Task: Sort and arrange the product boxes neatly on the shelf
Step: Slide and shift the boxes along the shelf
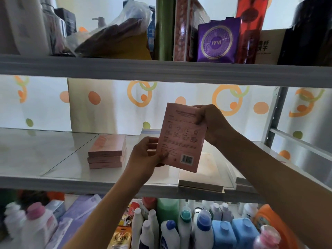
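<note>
**Now: pink box held in both hands before the middle shelf**

Held upright and slightly tilted above the middle shelf [53,155]: pink box [181,139], printed back toward the camera, barcode at the lower right. Left hand [146,153] gripping the lower left corner, thumb pressed on the printed face, fingers [152,146] curled round the left edge and partly hidden behind the box. Right hand [210,121] pinching the upper right corner, thumb in front, the other fingers out of sight behind the card. Print on the box too small to read.

Lying flat on the shelf to the left, well apart from the held box: stack of three pink boxes [106,152]. Behind the held box, mostly covered by it: pale blue box [150,133], only its upper left part showing. At the front edge on the right: flat pale boxes [199,180], washed out by glare, partly covered by the right forearm, number unclear.

Upper shelf: purple pouch [218,40], red bottle [249,29], plastic bag [116,36], tops cut off by the frame. Below: cleaning bottles [203,229], blurred and cropped.
</note>
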A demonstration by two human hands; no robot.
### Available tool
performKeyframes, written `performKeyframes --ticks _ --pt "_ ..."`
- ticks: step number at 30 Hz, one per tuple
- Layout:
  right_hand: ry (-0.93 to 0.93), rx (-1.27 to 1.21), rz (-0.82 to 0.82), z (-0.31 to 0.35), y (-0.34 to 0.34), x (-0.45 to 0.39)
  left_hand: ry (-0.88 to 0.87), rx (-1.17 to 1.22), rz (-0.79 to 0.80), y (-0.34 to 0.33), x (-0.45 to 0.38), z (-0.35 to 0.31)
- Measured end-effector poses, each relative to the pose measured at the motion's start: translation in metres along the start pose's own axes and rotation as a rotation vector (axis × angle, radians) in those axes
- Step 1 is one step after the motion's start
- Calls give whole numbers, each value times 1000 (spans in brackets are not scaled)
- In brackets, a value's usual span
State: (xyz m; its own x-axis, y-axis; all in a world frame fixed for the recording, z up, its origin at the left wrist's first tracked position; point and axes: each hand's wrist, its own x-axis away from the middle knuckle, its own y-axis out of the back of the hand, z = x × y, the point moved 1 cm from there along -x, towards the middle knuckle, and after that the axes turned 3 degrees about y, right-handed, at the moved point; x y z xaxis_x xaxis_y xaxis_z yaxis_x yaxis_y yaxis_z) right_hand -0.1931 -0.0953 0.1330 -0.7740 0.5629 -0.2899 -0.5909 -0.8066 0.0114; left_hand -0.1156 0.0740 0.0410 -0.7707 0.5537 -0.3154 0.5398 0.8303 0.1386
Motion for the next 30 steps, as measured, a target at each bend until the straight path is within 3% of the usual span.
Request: performKeyframes --ticks 5,7,9,11,15,18,21,26,30 --pt "-17 -62 8 3 -5 1 -23 -110 -45 4 3 0" --pt "-46 -95 -10 2 -8 1 -100 -451 -201 4 9 1" --pt "-70 -138 10 3 -13 1 -290 -691 -334 2 21 -4" --pt "-78 -172 66 9 -22 2 -374 -728 -250 -1 30 -5" --pt "-81 -164 209 17 -53 6 -219 -759 -188 0 30 3" --pt "-101 -131 208 21 -79 10 -201 -717 -273 12 27 7" --pt "-79 -73 229 24 -99 11 -182 -496 -286 31 25 13" --pt "294 564 241 7 -133 -5 -139 -232 -238 63 19 31" --pt "480 824 258 -11 -160 -25 -59 -104 -365 98 -9 51"
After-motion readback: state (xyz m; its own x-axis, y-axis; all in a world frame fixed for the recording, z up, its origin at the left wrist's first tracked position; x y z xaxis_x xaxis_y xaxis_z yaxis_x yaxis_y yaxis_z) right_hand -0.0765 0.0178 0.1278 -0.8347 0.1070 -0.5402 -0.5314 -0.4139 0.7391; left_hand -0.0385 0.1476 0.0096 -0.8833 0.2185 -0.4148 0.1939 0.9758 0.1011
